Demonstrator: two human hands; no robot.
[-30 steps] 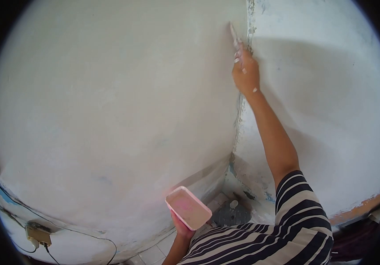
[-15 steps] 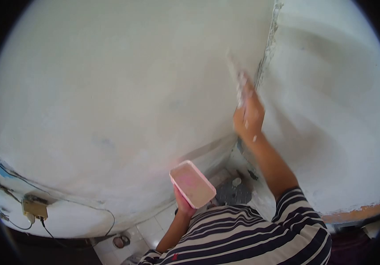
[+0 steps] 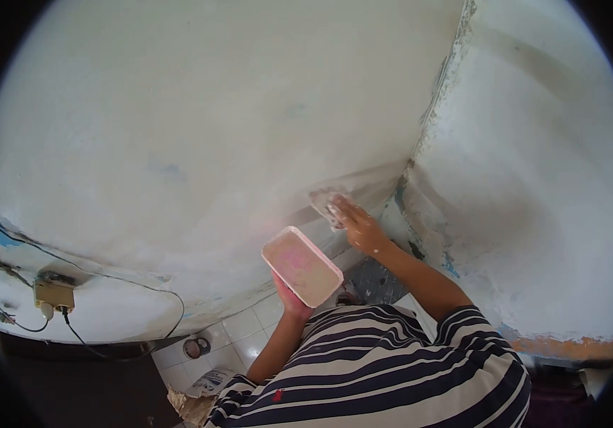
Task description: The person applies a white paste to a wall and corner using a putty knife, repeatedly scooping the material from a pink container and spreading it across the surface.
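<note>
My left hand (image 3: 293, 295) supports a pink rectangular tub (image 3: 321, 254) from below, its fingers hidden underneath. The tub contains a smooth pale paste with a pinker patch in the middle. In my right hand (image 3: 360, 227) is a flat putty scraper (image 3: 325, 202), coated in whitish paste. The scraper is close against the low part of the pale wall (image 3: 213, 121), just above and right of the tub. White paste smears my right fingers and spots the wrist.
On the right, a second wall (image 3: 534, 157) meets the first at a rough, chipped corner (image 3: 431, 118). A socket box (image 3: 54, 294) with loose cables (image 3: 178, 307) hangs at lower left. A round container (image 3: 192, 348) and a printed bag (image 3: 211, 382) lie on the tiled floor (image 3: 243, 326).
My right hand has swept down and left with the scraper, from high beside the corner to near the tub. The tub sits slightly higher and further left in view.
</note>
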